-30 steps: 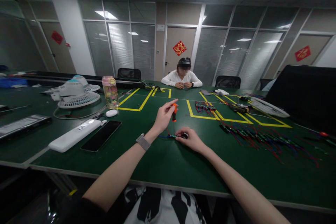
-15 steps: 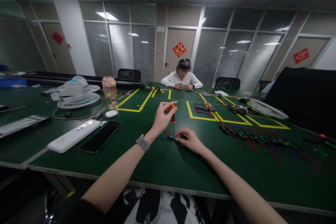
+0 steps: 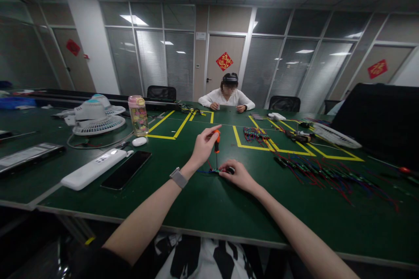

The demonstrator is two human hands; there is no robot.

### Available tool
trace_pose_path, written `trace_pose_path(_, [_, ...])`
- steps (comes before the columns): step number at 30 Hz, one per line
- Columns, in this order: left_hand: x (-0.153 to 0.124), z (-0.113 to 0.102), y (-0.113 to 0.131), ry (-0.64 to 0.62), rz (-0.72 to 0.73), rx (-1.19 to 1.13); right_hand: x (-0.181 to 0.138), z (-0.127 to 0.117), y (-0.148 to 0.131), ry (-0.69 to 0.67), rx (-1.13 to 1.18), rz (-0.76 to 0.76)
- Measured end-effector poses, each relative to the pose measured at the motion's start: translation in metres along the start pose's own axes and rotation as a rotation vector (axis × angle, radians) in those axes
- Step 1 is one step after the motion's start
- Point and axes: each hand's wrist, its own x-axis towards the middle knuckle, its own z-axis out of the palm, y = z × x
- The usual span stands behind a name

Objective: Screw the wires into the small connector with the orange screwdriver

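An orange and black screwdriver [image 3: 217, 143] stands nearly upright in front of me, its handle gripped between the fingers and thumb of my left hand [image 3: 203, 147]. One finger of that hand stretches out past the top of the handle. The screwdriver's thin shaft reaches down to a small green circuit board [image 3: 214, 171] with red and blue wires, lying on the table. My right hand [image 3: 238, 175] pinches the right end of this board, and its fingers cover that part. A small dark object [image 3: 231, 170] shows beside the right fingers; its kind cannot be made out.
Wired circuit boards [image 3: 327, 178] spread across the right, with another bundle [image 3: 257, 135] by yellow tape. On the left are a phone [image 3: 127, 170], a white power strip [image 3: 93, 169], a bottle [image 3: 138, 115] and fans [image 3: 98, 117]. Opposite sits a person [image 3: 225, 96] holding something pale.
My left thumb and fingers have shifted around the screwdriver handle, which leans slightly more. The right hand stays on the board. Across the table, the person's hands have moved apart.
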Motion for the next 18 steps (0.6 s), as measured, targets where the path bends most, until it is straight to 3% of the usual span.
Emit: trace_pose_path(18, [-0.0019,0.0013,-0.0012,-0.021,0.019,0.011,0.0002,0.0001,0.0031,-0.019,0.021,-0.003])
